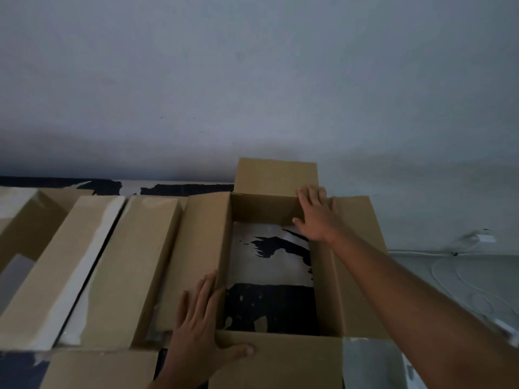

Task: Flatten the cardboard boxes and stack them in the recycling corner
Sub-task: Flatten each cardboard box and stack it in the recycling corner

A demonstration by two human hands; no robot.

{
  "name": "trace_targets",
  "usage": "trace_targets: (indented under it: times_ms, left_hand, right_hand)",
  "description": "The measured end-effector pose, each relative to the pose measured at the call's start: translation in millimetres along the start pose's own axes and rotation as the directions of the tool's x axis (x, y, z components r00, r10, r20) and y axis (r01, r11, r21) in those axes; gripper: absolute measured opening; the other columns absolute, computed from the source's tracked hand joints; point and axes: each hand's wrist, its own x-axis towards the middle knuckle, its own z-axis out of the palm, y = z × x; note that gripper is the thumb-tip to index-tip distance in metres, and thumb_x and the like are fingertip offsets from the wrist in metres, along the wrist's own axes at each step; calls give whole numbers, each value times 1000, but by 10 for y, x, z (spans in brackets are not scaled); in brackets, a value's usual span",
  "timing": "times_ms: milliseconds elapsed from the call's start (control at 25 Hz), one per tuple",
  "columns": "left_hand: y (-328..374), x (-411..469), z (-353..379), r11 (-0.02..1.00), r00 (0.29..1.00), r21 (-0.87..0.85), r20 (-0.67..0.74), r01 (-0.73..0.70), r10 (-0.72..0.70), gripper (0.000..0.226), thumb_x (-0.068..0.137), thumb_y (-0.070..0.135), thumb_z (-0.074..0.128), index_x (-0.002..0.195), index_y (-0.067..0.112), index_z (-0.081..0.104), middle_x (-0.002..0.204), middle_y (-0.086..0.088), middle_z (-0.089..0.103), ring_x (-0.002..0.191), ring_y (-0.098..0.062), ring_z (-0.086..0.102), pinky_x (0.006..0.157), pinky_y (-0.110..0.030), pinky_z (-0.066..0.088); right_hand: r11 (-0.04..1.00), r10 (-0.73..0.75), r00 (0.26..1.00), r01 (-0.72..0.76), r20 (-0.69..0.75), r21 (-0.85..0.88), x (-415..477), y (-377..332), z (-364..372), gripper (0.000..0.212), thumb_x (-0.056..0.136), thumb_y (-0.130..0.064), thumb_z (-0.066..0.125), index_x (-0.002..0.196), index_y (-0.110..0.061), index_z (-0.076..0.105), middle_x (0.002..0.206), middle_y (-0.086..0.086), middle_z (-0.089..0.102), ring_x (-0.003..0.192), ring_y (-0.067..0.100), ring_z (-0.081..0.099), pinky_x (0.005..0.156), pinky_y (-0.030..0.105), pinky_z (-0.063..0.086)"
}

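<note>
Where flaps spread, open box (280, 209) — bottomless; near flap cropped.

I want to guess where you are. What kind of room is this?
Probably a plain storeroom or spare room indoors, though I can't be sure. There are lots of cardboard boxes side by side, a bare grey wall, and a loose white cable lying by the wall.

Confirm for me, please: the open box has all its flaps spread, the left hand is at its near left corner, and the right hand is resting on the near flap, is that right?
Not quite. The head view shows the right hand at the far right corner of the open box, beside the upright far flap, not on the near flap. The rest stands: the flaps are spread, and the left hand is at the near left corner.
</note>
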Motion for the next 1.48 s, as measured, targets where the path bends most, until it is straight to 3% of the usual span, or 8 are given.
trace_targets:
  times_ms: [240,480,640,720,840,1120,1360,1480]
  left_hand:
    - [289,-397,196,897,838,-282,-342,340,-425,111,48,79,57,135,12,43,146,-12,35,136,-33,31,113,-43,21]
    - [311,-414,243,310,674,-928,-93,209,-733,96,59,15,90,135,2,33,132,-15,45,118,-34,51,94,-38,53]
    - [258,-373,74,245,836,-910,167,334,-522,18,91,14,60,109,11,60,100,2,61,105,-16,55,81,-16,40]
    - [243,-350,-1,242,850,-910,182,336,-495,14,96,20,52,91,17,65,90,8,62,90,-7,55,75,-16,37]
    - [196,-292,58,315,876,-893,154,322,-457,27,95,22,52,73,19,67,79,-6,66,81,-19,58,72,-24,40]
    - [405,-58,-327,131,933,-964,180,230,-313,15,95,27,49,91,25,64,91,-1,63,85,-16,58,67,-23,44]
    - [461,177,-384,207,986,-969,114,138,-123,24,86,26,68,106,30,56,101,8,71,96,-7,66,76,-19,55]
    - [621,250,-358,218,991,-968,108,121,-74,69,65,70,64,122,35,54,122,9,64,111,-9,61,90,-28,52]
  right_hand:
    - [991,121,991,-118,-53,56,-1061,94,314,80,95,-51,40,153,-21,-7,157,14,-26,142,37,-25,117,51,-8]
    - [887,343,922,-256,-178,385,-2077,62,526,83,91,-54,51,154,-26,5,162,5,-8,148,27,-9,117,47,-2]
    - [260,795,607,-331,-7,907,-2463,101,655,111,68,-59,75,150,-24,10,158,8,19,140,30,33,113,51,28]
    - [-197,733,651,-74,197,978,-2587,62,794,114,57,-55,85,148,-25,22,151,2,39,131,23,47,110,47,36]
    - [-478,476,825,-50,306,877,-2575,47,861,104,42,-60,90,130,-20,53,128,5,64,117,23,61,107,49,40]
    - [-337,450,833,-175,321,925,-2296,91,408,66,87,-62,46,131,-13,53,116,10,66,102,26,65,83,39,53]
    - [-425,140,977,-85,158,901,-2430,-7,162,101,25,-84,74,110,-29,70,105,-2,74,96,14,71,76,30,59]
    - [-440,-50,997,-67,51,895,-2494,-112,140,81,47,-83,68,108,-31,74,112,-7,72,107,7,66,88,22,53]
